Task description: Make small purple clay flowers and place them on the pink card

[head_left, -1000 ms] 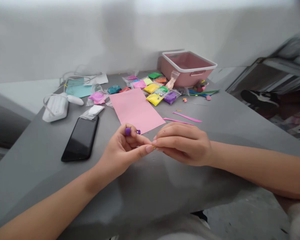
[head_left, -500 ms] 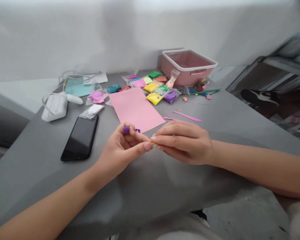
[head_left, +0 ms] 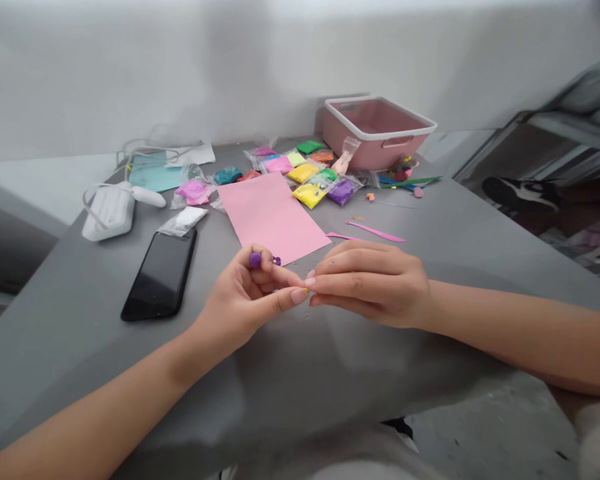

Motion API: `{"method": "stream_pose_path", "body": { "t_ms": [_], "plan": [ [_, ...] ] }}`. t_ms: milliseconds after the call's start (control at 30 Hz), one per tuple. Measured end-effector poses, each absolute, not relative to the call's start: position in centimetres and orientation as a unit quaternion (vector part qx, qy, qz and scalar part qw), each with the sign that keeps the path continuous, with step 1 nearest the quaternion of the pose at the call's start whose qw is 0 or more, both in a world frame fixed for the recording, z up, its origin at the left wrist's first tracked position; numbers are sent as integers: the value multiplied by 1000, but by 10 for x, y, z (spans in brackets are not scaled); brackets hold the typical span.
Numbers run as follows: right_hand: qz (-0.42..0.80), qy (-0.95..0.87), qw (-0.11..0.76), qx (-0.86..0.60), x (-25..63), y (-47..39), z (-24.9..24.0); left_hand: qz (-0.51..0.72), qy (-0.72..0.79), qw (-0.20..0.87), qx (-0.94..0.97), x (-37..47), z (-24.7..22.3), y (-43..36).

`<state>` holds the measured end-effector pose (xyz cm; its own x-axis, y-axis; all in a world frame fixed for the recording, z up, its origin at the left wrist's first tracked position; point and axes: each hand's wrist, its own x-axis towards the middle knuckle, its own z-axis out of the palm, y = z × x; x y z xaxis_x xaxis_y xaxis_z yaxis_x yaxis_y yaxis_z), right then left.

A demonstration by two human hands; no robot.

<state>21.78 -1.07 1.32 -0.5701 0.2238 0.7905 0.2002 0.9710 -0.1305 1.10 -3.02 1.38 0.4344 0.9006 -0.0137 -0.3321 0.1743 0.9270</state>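
My left hand (head_left: 245, 290) pinches a tiny piece of yellow clay (head_left: 306, 289) between thumb and index finger. A ball of purple clay (head_left: 255, 260) sits at its curled outer fingers. Just beyond those fingers shows a small purple clay flower (head_left: 277, 261) with a yellow centre, by the near edge of the pink sheet (head_left: 275, 217). My right hand (head_left: 373, 283) meets the left at the fingertips, its fingers pressed together at the yellow clay. Most of that piece is hidden by the fingertips.
Bags of coloured clay (head_left: 310, 194) lie behind the sheet. Pink modelling tools (head_left: 376, 231) rest beyond my right hand. A black phone (head_left: 161, 273) and a white power strip (head_left: 109, 212) are at left. A pink basket (head_left: 380, 148) stands at the back.
Both hands stay joined at the fingertips and have shifted very slightly to the right. My right fingers have closed a little around the yellow clay.
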Motion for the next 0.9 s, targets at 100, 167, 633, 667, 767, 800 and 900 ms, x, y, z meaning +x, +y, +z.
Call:
{"method": "stream_pose_path", "body": {
  "t_ms": [100,167,633,667,767,800,900],
  "plan": [
    [22,-882,455,-122,217,-11,12,434,300,708,471,12,14,-30],
    [24,-882,455,-122,217,-10,12,430,300,710,469,11,14,-30],
    [36,-885,446,-128,217,-10,11,411,289,731,462,11,16,-31],
    [38,-886,443,-128,218,-10,11,411,292,730,461,11,16,-31],
    [41,-888,441,-128,218,-10,11,410,296,731,459,11,16,-31],
    [42,-888,441,-127,218,-10,11,409,296,731,460,11,16,-31],
    [45,-887,441,-125,218,-10,10,407,293,731,463,11,16,-32]
  ]
}}
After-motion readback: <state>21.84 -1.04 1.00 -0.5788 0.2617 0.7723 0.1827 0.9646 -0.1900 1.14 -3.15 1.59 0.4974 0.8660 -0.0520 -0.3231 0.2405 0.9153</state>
